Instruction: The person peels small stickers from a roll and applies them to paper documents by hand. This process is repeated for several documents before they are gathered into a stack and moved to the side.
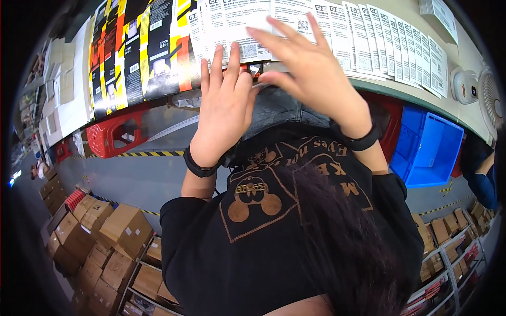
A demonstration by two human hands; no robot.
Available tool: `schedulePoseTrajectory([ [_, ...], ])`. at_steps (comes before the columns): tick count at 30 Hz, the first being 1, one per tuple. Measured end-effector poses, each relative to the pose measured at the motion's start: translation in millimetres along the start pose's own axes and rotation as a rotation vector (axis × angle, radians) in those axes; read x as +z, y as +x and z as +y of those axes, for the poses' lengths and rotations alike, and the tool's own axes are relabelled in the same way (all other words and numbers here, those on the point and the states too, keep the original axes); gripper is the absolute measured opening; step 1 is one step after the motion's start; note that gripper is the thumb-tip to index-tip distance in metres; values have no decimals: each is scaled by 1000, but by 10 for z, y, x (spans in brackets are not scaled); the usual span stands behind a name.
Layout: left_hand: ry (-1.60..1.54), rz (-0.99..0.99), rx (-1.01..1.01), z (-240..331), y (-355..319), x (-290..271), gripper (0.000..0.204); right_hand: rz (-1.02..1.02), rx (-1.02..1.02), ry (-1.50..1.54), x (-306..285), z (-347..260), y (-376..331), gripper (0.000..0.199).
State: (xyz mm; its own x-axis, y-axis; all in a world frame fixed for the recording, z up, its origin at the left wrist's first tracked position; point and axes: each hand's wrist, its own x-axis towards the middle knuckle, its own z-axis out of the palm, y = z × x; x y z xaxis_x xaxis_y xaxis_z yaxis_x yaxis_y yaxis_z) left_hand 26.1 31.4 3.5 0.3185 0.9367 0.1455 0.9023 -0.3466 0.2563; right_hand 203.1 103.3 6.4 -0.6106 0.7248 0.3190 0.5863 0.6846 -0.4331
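Observation:
Fanned white printed leaflets (392, 50) overlap in a long row along the table. My right hand (316, 73) hovers over or touches the middle of them, with fingers and thumb spread and nothing visible in it. Close by on the left, my left hand (224, 108) has several fingers stretched over the near edge of the leaflets. Its thumb is partly hidden, so I cannot tell whether it touches the paper. Left of the leaflets lie flat black, yellow and orange printed packaging pieces (138, 60), overlapping side by side.
A stack of white leaflets (440, 18) and a small white fan (487, 95) are at the table's right. Below the edge stand a red stool (113, 138) and a blue bin (416, 158). Cardboard boxes (124, 226) and shelves (448, 253) are behind me.

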Motion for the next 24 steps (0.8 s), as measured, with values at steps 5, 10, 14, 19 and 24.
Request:
schedulePoseTrajectory([
  [5,35,-9,-14,3,-12,-12,17,-50,68,-8,-79,-19,-110,55],
  [10,-108,103,60,4,59,-222,16,99,75,220,-195,-17,-110,48],
  [14,-514,200,57,-34,98,-313,20,-172,305,976,-212,-56,-103,31],
  [19,-657,440,-178,206,199,-309,23,-149,381,957,-155,-103,-116,15],
  [24,-724,285,-108,92,212,-178,25,7,400,969,-140,-157,-119,11],
])
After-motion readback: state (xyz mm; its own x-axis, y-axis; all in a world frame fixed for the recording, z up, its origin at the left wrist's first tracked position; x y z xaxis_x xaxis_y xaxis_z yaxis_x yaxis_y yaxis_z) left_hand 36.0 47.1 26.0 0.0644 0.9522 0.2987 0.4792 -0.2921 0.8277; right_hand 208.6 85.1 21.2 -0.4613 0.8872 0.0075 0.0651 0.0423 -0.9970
